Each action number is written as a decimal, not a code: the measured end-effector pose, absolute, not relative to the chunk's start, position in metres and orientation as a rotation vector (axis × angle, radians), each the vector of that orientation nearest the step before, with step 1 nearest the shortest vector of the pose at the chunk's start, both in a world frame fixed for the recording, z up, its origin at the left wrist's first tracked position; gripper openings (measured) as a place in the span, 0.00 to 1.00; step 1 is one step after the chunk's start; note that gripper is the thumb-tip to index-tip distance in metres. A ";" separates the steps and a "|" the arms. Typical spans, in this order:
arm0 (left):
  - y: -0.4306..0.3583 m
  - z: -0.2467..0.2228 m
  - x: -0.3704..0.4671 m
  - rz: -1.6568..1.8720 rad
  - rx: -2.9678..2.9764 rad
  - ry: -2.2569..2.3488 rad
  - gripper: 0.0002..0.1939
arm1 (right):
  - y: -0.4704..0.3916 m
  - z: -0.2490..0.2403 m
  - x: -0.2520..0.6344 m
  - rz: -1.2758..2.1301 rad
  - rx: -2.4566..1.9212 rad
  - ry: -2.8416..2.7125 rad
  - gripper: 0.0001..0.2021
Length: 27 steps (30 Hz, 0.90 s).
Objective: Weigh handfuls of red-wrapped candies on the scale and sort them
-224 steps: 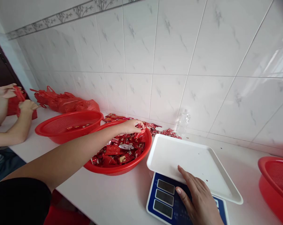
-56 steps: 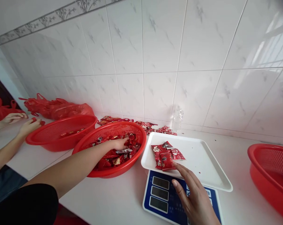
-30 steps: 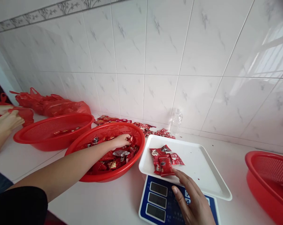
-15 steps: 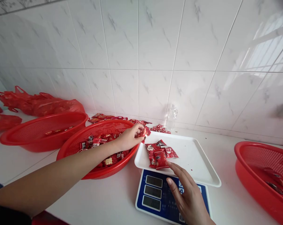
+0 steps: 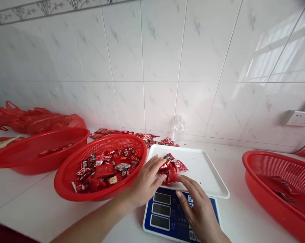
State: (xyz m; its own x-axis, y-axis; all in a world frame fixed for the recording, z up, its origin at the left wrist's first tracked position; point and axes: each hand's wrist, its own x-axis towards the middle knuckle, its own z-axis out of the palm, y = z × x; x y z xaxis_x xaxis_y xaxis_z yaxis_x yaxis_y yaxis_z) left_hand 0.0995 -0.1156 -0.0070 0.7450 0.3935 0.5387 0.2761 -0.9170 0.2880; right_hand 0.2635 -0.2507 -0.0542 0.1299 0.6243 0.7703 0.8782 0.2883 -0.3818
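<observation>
You had three red baskets (image 5: 66, 182) on the counter, one white tray (image 5: 208, 175) and one blue scale (image 5: 167, 216) under it. Both of your hands were in view, the left (image 5: 146, 182) and the right (image 5: 198, 211), along with one clear bottle (image 5: 179, 130) and one wall socket (image 5: 300, 118). The packets (image 5: 171, 167) on the tray overlapped too much to count, and those in the middle basket were too many.

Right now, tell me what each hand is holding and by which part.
The left hand lies over the red packets on the white tray; whether it grips one cannot be told. The right hand holds nothing and rests on the scale.
</observation>
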 end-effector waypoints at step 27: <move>-0.127 -0.048 0.080 1.496 2.366 0.238 0.22 | -0.250 -0.048 0.267 -0.375 -1.318 -1.447 0.12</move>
